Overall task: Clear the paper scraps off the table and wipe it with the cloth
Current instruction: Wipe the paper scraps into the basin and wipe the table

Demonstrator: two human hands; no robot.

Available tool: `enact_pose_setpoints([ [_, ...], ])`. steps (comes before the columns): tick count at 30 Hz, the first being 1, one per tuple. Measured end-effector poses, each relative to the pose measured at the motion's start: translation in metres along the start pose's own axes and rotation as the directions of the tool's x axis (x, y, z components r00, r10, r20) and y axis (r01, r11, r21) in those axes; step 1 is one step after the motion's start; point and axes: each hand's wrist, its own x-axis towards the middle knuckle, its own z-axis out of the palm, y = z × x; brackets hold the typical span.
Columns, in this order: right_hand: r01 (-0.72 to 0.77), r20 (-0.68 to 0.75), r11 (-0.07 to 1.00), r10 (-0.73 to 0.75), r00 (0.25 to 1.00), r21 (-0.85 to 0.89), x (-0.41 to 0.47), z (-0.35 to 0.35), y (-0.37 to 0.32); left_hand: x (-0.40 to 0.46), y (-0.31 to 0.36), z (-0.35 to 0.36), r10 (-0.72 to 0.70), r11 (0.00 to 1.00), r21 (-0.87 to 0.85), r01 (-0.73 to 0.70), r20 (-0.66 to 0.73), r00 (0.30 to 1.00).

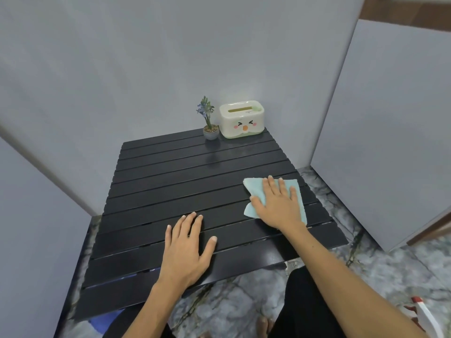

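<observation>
my right hand (277,206) lies flat on the light blue cloth (253,191), palm down, its grip spread wide with the fingers fanned across the fabric and nothing pinched. the cloth is crumpled into a rough folded shape and sits on the right side of the black slatted worktop (170,172), close to its right edge, about midway between the near and far ends. parts of the cloth stick out past my fingertips at the far side and beside my thumb on the left.

my left hand (186,247) rests palm down on the bare slats nearer to me, left of the right hand and apart from the cloth. its grip is open too, fingers loosely spread, thumb angled out to the right, holding nothing.

at the far right corner of the worktop stands a cream tissue box (241,120) with a little cartoon face on its front, and just beside it on the left a small potted plant (210,123) with purple flowers in a grey pot.

on the marbled floor (244,301) at the lower right, a white spray bottle with a red part (424,313) shows at the picture's edge. something blue (105,323) peeks out under the worktop's near left corner; i cannot tell what it is.
</observation>
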Motion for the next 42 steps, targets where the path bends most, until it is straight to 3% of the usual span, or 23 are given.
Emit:
enact_pose_setpoints([
  [5,0.259,0.073,0.966,-0.258,0.963,0.001,-0.026,0.003,0.011,0.002,0.013,0.003,0.017,1.000,0.000,-0.017,0.005,1.000],
  [10,0.377,0.071,0.926,-0.374,0.925,-0.026,-0.069,0.006,0.032,0.008,0.030,0.007,0.038,0.999,-0.002,-0.038,0.025,0.999],
  [25,0.207,0.026,0.977,-0.206,0.978,-0.060,-0.055,-0.016,0.073,0.011,0.032,0.001,0.058,0.998,-0.012,-0.057,0.022,0.998],
  [34,0.195,-0.015,0.979,-0.196,0.980,-0.053,-0.053,-0.014,0.062,0.010,0.028,0.002,0.040,0.999,-0.011,-0.039,0.036,0.999],
  [42,0.284,-0.077,0.958,-0.280,0.957,0.039,-0.012,-0.027,0.012,0.030,0.003,-0.003,0.017,0.998,-0.057,-0.017,-0.001,1.000],
])
